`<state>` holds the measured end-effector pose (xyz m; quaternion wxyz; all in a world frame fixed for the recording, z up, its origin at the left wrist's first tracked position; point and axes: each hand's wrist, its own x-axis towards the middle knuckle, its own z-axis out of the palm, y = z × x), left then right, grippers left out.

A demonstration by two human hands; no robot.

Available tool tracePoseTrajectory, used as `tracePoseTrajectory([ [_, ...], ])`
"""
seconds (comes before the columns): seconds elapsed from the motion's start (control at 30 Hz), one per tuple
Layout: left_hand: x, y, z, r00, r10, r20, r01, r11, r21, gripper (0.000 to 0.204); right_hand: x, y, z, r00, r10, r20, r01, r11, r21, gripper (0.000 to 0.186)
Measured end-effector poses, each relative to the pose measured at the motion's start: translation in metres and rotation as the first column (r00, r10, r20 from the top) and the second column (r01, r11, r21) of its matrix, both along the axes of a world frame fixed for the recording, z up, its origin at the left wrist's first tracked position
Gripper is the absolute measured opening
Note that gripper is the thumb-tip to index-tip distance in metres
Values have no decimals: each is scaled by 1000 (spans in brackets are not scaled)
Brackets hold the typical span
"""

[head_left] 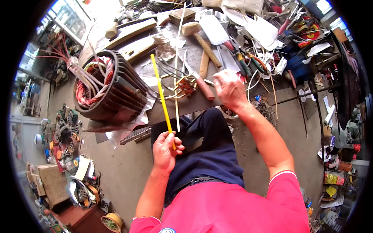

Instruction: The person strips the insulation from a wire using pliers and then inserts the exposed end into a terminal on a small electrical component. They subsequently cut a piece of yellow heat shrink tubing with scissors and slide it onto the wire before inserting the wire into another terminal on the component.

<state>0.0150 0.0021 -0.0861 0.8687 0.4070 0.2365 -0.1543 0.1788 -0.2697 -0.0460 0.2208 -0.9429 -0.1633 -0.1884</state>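
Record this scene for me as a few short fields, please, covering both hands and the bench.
left hand: grips yellow strip near its lower end
right hand: at the bench; hold unclear
bench left: finned motor housing with red-and-white coils inside
bench middle: wooden mallet, red-handled tool

R hand [230,90] blurry at tips, grip unclear; L hand [165,152] hides pt of yellow strip [161,96].

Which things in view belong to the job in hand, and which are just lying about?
Likely part of the job:
yellow strip, held in the left hand
ribbed motor housing with red and white windings inside

Apparently just lying about:
wooden mallet, unheld
potted plant, off at lower left

Unclear: whether the right hand grips anything.
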Motion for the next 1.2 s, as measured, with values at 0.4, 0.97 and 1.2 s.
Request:
tracePoseTrajectory([
  [0.4, -5, 10, 6, 999, 30, 33, -31, 999, 45, 17, 17, 7, -8, 980, -148, 131, 141, 988, 58, 38],
  [0.97, 0, 11, 5, 999, 28, 28, -28, 999, -19, 18, 23, 95, 0, 946, 116, -303, -80, 989, 127, 55],
  [1.2, -5, 14, -5, 1000, 17, 1, -17, 1000, -7, 20, 108, 34, 22, 997, -83, 3, 79, 966, 248, 50],
])
